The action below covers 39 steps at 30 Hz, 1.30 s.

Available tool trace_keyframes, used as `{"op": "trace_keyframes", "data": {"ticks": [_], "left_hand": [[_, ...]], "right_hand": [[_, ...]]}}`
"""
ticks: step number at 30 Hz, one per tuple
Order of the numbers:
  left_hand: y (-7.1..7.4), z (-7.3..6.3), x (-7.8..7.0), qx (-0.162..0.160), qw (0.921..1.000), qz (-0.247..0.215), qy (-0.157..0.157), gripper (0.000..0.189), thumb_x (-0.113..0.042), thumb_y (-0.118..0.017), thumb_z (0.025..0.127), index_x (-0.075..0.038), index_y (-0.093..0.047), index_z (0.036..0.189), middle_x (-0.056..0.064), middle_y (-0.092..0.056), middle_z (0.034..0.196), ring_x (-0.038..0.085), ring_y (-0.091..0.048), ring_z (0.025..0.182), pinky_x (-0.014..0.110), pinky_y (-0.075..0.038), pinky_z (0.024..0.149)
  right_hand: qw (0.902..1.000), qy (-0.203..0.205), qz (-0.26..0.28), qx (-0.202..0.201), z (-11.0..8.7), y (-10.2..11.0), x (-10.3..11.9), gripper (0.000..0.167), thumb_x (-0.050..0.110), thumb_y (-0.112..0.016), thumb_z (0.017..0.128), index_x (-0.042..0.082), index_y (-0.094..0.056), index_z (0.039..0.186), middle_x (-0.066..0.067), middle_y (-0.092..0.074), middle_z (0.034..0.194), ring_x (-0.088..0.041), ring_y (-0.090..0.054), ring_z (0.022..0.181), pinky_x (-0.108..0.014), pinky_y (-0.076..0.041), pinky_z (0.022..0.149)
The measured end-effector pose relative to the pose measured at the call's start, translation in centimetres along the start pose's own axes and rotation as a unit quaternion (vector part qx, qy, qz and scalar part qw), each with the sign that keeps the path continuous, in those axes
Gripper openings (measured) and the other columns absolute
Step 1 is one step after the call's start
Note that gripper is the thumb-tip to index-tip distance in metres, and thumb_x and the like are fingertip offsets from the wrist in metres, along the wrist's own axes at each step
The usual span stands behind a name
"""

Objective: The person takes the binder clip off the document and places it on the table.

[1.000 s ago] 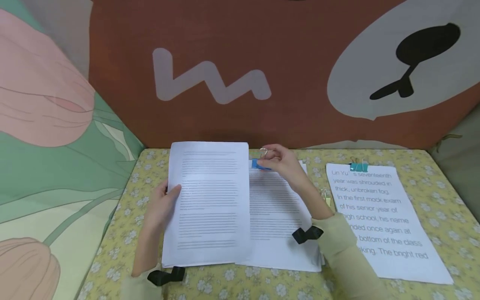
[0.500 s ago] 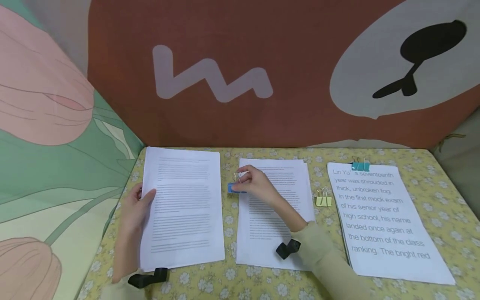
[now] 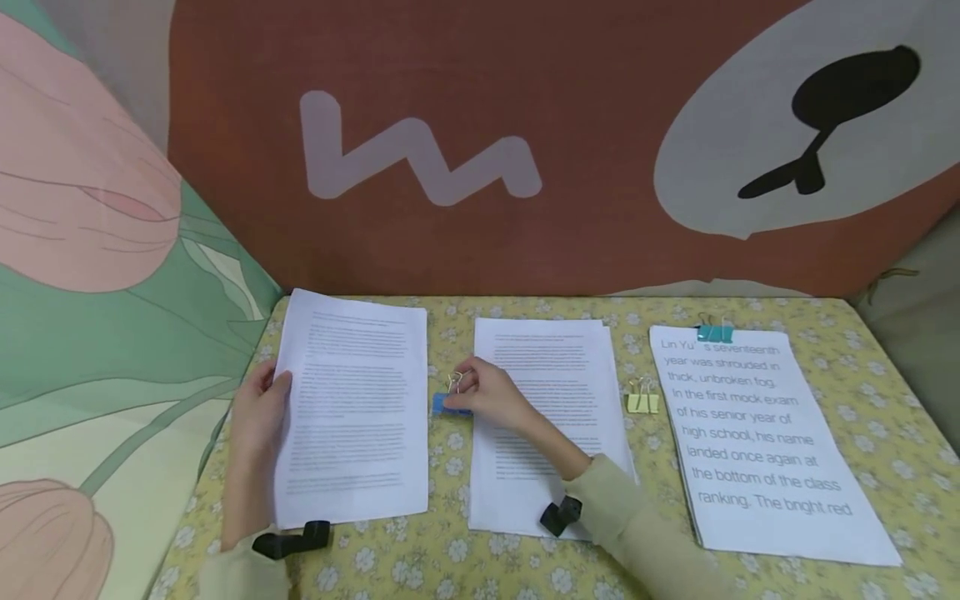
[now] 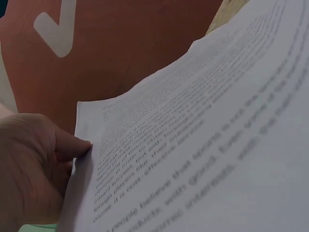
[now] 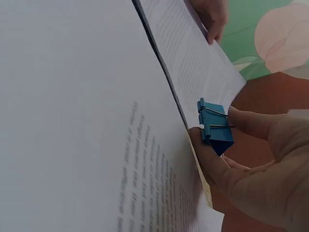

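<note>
At the left of the table, a stack of printed sheets has its left edge pinched by my left hand. The left wrist view shows the thumb of that hand lying over the margin of the top page. A blue binder clip is held in the fingers of my right hand, between two stacks. The right wrist view shows the clip closed, with no paper in it. Under the right hand lies the middle stack of printed sheets.
A yellow binder clip lies right of the middle stack. Farther right, a large-print stack carries a teal binder clip at its top. The flowered tablecloth runs back to a brown patterned wall.
My left hand has moved left with its stack, away from the middle stack. My right hand has carried the blue binder clip left and nearer, from the middle stack's top to the gap.
</note>
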<state>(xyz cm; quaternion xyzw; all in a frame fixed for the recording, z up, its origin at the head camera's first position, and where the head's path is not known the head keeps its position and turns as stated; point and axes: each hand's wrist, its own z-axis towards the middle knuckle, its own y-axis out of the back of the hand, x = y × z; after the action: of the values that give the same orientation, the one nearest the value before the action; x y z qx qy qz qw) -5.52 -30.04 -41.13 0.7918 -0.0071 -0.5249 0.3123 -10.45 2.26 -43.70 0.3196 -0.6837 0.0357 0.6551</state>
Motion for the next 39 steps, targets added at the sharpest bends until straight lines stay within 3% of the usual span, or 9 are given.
{"op": "trace_keyframes", "data": {"ticks": [6,14,18,21,24,26,28,33,39], "left_hand": [[0.4,0.3,0.0,0.013,0.9982,0.048,-0.033,0.046,-0.017,-0.038,0.111,0.001,-0.047,0.152,0.023,-0.057,0.133,0.029,-0.053,0.107,0.038,-0.039,0.087],[0.2,0.7,1.4,0.028,0.9943,0.092,-0.047,0.047,-0.003,-0.041,0.105,0.005,-0.045,0.152,0.032,-0.053,0.140,0.044,-0.052,0.123,0.057,-0.041,0.105],[-0.2,0.9,1.8,0.024,0.9932,0.107,-0.038,0.051,-0.001,-0.042,0.103,0.004,-0.041,0.155,0.032,-0.051,0.142,0.047,-0.051,0.126,0.060,-0.039,0.108],[-0.5,0.9,1.8,0.025,0.9919,0.122,-0.025,0.055,-0.004,-0.043,0.104,0.003,-0.036,0.157,0.034,-0.047,0.145,0.050,-0.048,0.129,0.063,-0.038,0.109],[-0.9,0.6,1.6,0.029,0.9897,0.139,-0.014,0.058,-0.009,-0.044,0.105,0.003,-0.029,0.160,0.037,-0.043,0.148,0.053,-0.045,0.134,0.065,-0.037,0.110],[-1.2,0.2,1.3,0.027,0.9876,0.155,-0.009,0.059,-0.012,-0.045,0.106,0.003,-0.026,0.161,0.038,-0.039,0.152,0.054,-0.041,0.138,0.066,-0.035,0.112],[-1.6,-0.2,0.9,0.022,0.9836,0.179,-0.016,0.059,-0.015,-0.045,0.107,0.004,-0.027,0.160,0.039,-0.035,0.153,0.056,-0.036,0.140,0.067,-0.032,0.113],[-2.8,-2.0,-0.8,0.003,0.9753,0.206,-0.080,0.054,-0.016,-0.049,0.107,0.008,-0.038,0.154,0.040,-0.033,0.152,0.060,-0.033,0.140,0.069,-0.031,0.113],[-4.5,-5.2,-4.7,0.003,0.9660,0.147,-0.212,0.042,-0.012,-0.052,0.107,0.009,-0.053,0.143,0.033,-0.047,0.144,0.051,-0.043,0.137,0.063,-0.035,0.113]], "right_hand": [[0.9986,0.013,-0.048,0.021,-0.4,-1.2,0.4,0.048,0.021,-0.084,0.087,-0.006,-0.067,0.121,-0.002,-0.068,0.092,-0.011,-0.062,0.081,-0.027,-0.053,0.074],[0.9937,0.043,-0.098,0.035,-0.9,-2.2,0.3,0.040,0.023,-0.081,0.091,-0.004,-0.071,0.119,-0.004,-0.069,0.095,-0.013,-0.063,0.084,-0.028,-0.053,0.074],[0.9897,0.048,-0.131,0.034,-1.0,-2.5,0.4,0.035,0.024,-0.078,0.094,-0.003,-0.072,0.115,-0.005,-0.066,0.093,-0.014,-0.057,0.080,-0.030,-0.050,0.071],[0.9844,0.047,-0.166,0.034,-1.0,-2.5,0.6,0.022,0.024,-0.077,0.095,0.002,-0.072,0.099,-0.003,-0.060,0.084,-0.014,-0.049,0.074,-0.029,-0.043,0.066],[0.9782,0.048,-0.198,0.038,-1.1,-2.6,0.7,0.022,0.025,-0.075,0.097,0.007,-0.066,0.088,-0.002,-0.053,0.079,-0.014,-0.044,0.070,-0.028,-0.038,0.063],[0.9772,0.050,-0.202,0.042,-1.3,-2.4,0.7,0.022,0.026,-0.073,0.098,0.008,-0.065,0.088,-0.002,-0.050,0.078,-0.014,-0.043,0.069,-0.028,-0.036,0.062],[0.9789,0.060,-0.192,0.039,-1.7,-2.0,0.7,0.019,0.024,-0.071,0.100,0.005,-0.069,0.097,-0.001,-0.054,0.082,-0.014,-0.046,0.072,-0.028,-0.040,0.064],[0.9860,0.101,-0.133,-0.006,-2.9,0.1,0.7,0.031,0.019,-0.066,0.103,-0.005,-0.068,0.122,-0.007,-0.067,0.101,-0.019,-0.064,0.090,-0.031,-0.055,0.079],[0.9857,0.103,-0.108,-0.079,-4.6,4.2,0.6,0.031,0.018,-0.067,0.103,-0.006,-0.068,0.123,-0.011,-0.070,0.107,-0.026,-0.068,0.098,-0.038,-0.058,0.083]]}}
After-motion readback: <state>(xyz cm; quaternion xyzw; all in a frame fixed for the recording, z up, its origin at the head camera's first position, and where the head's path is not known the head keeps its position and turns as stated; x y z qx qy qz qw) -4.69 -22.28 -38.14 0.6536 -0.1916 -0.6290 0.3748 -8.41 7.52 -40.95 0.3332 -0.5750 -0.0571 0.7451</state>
